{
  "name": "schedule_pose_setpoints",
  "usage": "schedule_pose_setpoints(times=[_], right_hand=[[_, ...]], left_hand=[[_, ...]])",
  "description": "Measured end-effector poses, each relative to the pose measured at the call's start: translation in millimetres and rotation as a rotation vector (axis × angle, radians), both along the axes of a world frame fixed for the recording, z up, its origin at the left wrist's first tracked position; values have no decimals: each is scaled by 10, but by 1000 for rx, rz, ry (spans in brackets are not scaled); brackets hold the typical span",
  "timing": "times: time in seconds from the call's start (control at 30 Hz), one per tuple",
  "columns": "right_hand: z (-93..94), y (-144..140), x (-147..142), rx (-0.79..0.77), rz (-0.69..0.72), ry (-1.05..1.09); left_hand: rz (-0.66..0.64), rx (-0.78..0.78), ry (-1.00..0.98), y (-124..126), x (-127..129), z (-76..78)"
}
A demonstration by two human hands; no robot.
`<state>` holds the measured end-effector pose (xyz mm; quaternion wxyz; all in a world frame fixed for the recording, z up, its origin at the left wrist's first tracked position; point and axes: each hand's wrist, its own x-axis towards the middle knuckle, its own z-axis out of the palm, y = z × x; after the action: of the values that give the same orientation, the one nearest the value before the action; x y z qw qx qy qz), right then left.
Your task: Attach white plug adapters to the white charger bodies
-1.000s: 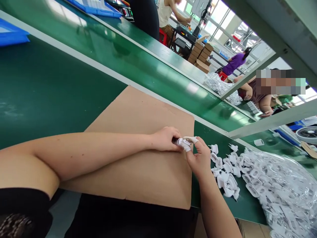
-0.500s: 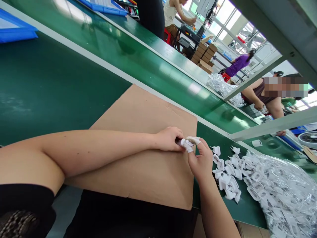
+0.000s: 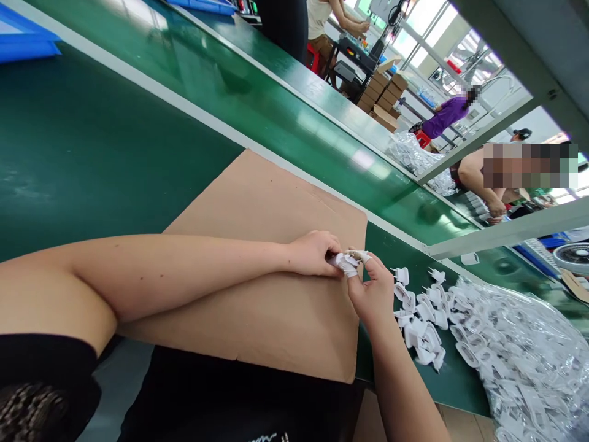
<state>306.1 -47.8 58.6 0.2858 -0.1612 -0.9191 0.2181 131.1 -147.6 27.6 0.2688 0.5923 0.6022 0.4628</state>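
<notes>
My left hand (image 3: 311, 253) and my right hand (image 3: 373, 290) meet over the right edge of a brown cardboard sheet (image 3: 257, 221). Both pinch the same small white plug part (image 3: 344, 263) between their fingertips. White finger cots cover some fingertips of the right hand. Just right of my hands, several loose white plug parts (image 3: 421, 316) lie on the green table (image 3: 83, 147).
A clear plastic bag full of white plug parts (image 3: 524, 362) lies at the right. Blue trays (image 3: 23, 40) stand at the far left. A green conveyor (image 3: 276, 116) runs behind the cardboard. Other people work at stations beyond it, near stacked cardboard boxes (image 3: 381, 95).
My hands stay joined on the white plug part, with small finger movements. The view has shifted slightly; a co-worker at the right has changed posture.
</notes>
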Motion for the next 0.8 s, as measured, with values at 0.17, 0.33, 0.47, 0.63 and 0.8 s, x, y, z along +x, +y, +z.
schedule_pose_setpoints(times=[0.17, 0.33, 0.47, 0.63, 0.8], right_hand=[[-141, 66, -5, -281, -34, 36], [-194, -44, 1, -259, -50, 162], [-230, -140, -18, -254, -61, 155], [-336, -134, -114, -302, -143, 303], [-424, -12, -217, -353, -393, 327]], left_hand=[[-3, 7, -18, -11, 14, 1], [-16, 42, -16, -43, 46, 5], [24, -2, 15, -85, 116, 41], [31, -125, -35, -38, 125, 63], [211, -176, 253, 574, -267, 164]])
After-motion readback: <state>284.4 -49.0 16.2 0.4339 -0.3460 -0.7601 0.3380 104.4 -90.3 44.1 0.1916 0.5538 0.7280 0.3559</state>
